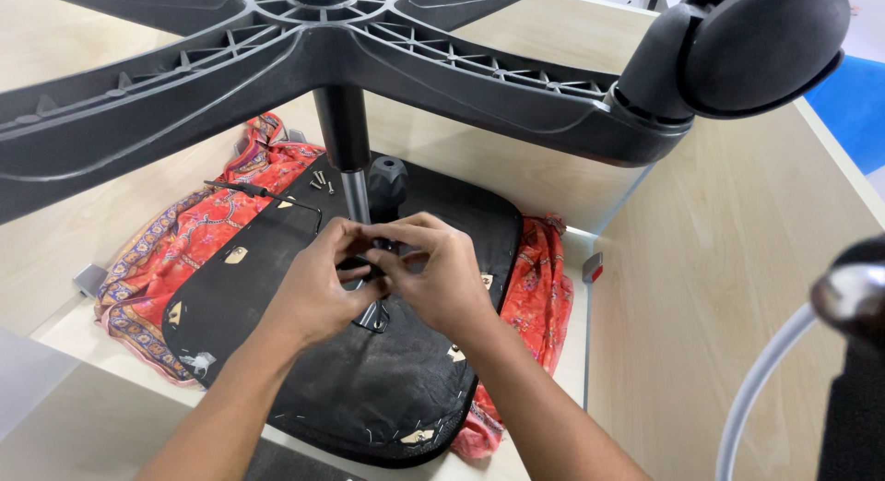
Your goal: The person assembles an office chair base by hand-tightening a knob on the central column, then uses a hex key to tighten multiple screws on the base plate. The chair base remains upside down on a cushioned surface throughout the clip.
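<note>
An office chair lies upside down, its black seat underside point(277, 306) facing up on a red patterned cloth point(184, 232). A gas-lift column point(343, 135) rises from the seat's middle to the black five-arm base point(461, 71) close to the camera. My left hand point(318, 278) and my right hand point(438, 269) meet at the foot of the column, fingers pinched on the black mechanism there. What the fingertips grip is hidden. A black knob point(387, 181) stands just behind my hands.
A few loose screws point(320, 179) lie on the seat behind the column. A caster wheel point(761, 43) hangs at the upper right. Pale wooden panels point(737, 287) wall in the work area. A curved chrome armrest tube point(765, 370) juts in at the right edge.
</note>
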